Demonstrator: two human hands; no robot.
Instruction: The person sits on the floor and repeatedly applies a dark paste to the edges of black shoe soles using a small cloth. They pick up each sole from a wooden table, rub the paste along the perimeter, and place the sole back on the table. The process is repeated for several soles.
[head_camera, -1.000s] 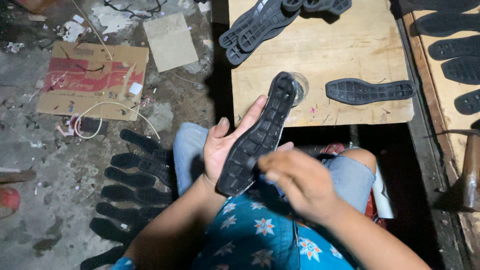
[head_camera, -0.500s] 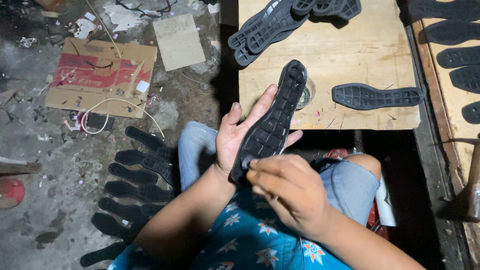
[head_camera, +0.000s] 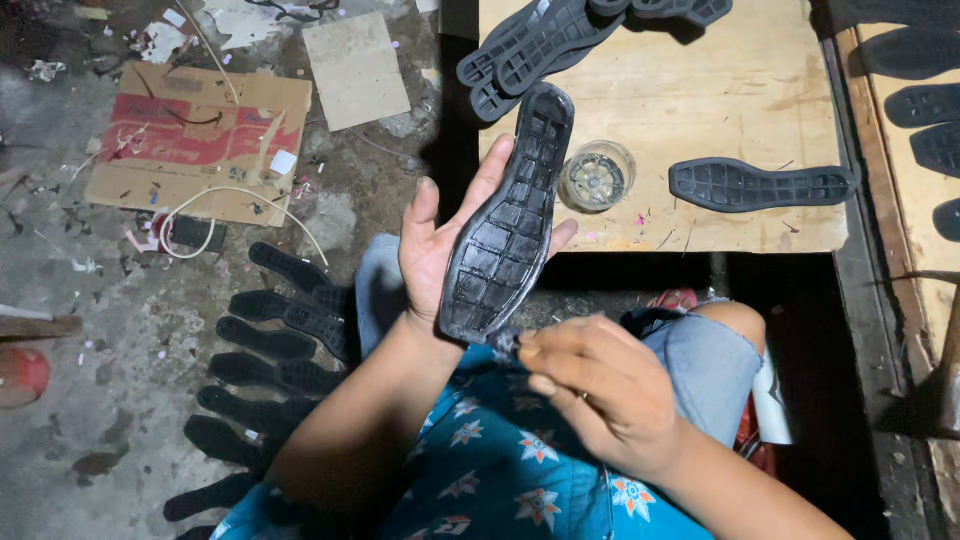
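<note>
We have the left hand (head_camera: 440, 255) spread flat and open, palm up, with a black rubber shoe sole (head_camera: 508, 225) lying along it tread side up; the toe points away toward the wooden board (head_camera: 700, 100), the heel sits near the wrist; the thumb and fingers show at either edge of the sole, not curled over it. Our right hand (head_camera: 600, 395) is bunched just below the heel, fingers drawn together at that end of the sole; whether they pinch the sole itself or something small against it we cannot tell. Both hands hover over our lap, above the blue flowered shirt (head_camera: 500, 470). On the board ahead lies a single sole (head_camera: 762, 184), a small round glass jar (head_camera: 597, 176) beside it, and a heap of soles (head_camera: 560, 35) at the far edge. Down on the floor to our left runs a row of soles (head_camera: 270, 375); beyond it sits a flattened cardboard box (head_camera: 195, 140).
</note>
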